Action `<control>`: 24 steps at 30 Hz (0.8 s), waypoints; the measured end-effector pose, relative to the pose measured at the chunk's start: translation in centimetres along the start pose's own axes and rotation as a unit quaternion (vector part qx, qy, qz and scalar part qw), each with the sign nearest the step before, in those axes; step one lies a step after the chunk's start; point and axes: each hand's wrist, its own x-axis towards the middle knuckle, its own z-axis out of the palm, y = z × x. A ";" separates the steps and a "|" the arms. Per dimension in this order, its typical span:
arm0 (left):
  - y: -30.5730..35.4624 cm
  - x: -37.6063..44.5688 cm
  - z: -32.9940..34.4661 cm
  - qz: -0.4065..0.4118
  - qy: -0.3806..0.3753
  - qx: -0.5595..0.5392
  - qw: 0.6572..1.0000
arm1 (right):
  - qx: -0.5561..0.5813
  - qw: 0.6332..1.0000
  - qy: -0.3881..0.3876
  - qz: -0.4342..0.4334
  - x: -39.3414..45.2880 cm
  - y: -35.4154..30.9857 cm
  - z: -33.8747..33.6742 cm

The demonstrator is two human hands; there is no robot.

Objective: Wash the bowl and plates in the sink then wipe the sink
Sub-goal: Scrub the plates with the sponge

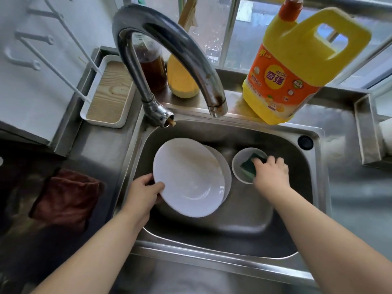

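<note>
My left hand [142, 193] tilts the top plate [188, 177] by its rim, grip closed, freeing its face for scrubbing, while my right hand [270, 174] grips the sponge [250, 166] inside the bowl [238, 166] in the sink [244, 217].

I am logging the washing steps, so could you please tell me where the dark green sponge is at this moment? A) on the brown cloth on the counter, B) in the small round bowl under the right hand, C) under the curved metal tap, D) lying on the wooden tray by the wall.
B: the right hand grips the dark green sponge inside the small round bowl in the steel sink.
</note>
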 end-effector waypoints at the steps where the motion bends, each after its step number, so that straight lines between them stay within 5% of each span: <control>1: 0.2 -0.2 0.1 0.000 -0.003 -0.006 1.000 | 0.042 0.999 0.005 0.016 -0.4 0.1 -0.6; 5: 1.4 -1.9 0.5 0.011 -0.025 -0.017 0.999 | 0.321 0.946 -0.028 0.028 -4.3 -0.1 -3.3; 10: 2.2 -4.6 1.4 0.028 -0.043 -0.032 0.998 | 0.419 0.899 -0.052 -0.114 -10.6 -4.8 -4.7; 18: 2.4 -6.3 1.6 0.047 -0.056 -0.062 0.995 | 0.318 0.919 0.089 -0.215 -13.2 -7.1 -2.8; 22: 2.8 -6.6 1.6 0.050 -0.055 -0.079 0.994 | 0.207 0.947 0.173 -0.175 -11.8 -4.3 -4.1; 24: 3.0 -6.8 1.9 0.054 -0.051 -0.087 0.993 | 0.180 0.967 0.130 -0.127 -11.3 -3.5 -5.0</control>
